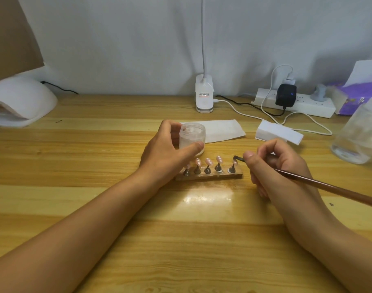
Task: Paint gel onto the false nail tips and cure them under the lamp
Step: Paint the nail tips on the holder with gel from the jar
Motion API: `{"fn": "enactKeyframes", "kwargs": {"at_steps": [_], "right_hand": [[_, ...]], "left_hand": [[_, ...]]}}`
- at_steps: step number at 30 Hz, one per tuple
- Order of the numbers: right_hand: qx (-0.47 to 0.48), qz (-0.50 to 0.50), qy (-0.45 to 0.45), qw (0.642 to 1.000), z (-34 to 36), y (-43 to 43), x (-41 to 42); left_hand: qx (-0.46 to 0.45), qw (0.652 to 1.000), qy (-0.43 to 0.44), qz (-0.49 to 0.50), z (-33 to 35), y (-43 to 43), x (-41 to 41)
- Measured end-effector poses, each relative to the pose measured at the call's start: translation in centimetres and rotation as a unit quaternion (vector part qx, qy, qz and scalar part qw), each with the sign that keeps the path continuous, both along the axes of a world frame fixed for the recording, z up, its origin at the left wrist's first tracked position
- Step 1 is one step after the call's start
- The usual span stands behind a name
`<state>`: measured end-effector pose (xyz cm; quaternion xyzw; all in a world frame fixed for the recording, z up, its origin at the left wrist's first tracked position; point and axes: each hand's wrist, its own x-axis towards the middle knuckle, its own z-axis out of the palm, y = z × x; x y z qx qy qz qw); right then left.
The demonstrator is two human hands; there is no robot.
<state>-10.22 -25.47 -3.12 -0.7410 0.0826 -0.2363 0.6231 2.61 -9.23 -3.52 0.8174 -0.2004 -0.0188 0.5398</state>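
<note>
Our right hand (274,166) is pinching the brush (320,183) between thumb and fingers, its dark tip (236,158) touching the rightmost of five false nail tips (208,161) on the wooden holder (210,176). Our left hand (166,149) is wrapping thumb and fingers around the gel jar (192,137), standing just behind the holder. All five tips are looking pink and glossy, so we are judging painting nearly finished; curing is remaining, with the lamp (22,100) waiting well apart at far left.
</note>
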Motion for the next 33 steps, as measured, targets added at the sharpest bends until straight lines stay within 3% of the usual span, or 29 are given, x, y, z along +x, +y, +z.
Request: {"fn": "enactKeyframes", "kwargs": {"at_steps": [33], "right_hand": [[-0.017, -0.012, 0.026, 0.999, -0.08, -0.21, -0.11]], "left_hand": [[-0.006, 1.000, -0.005, 0.003, -0.33, 0.06, 0.32]]}}
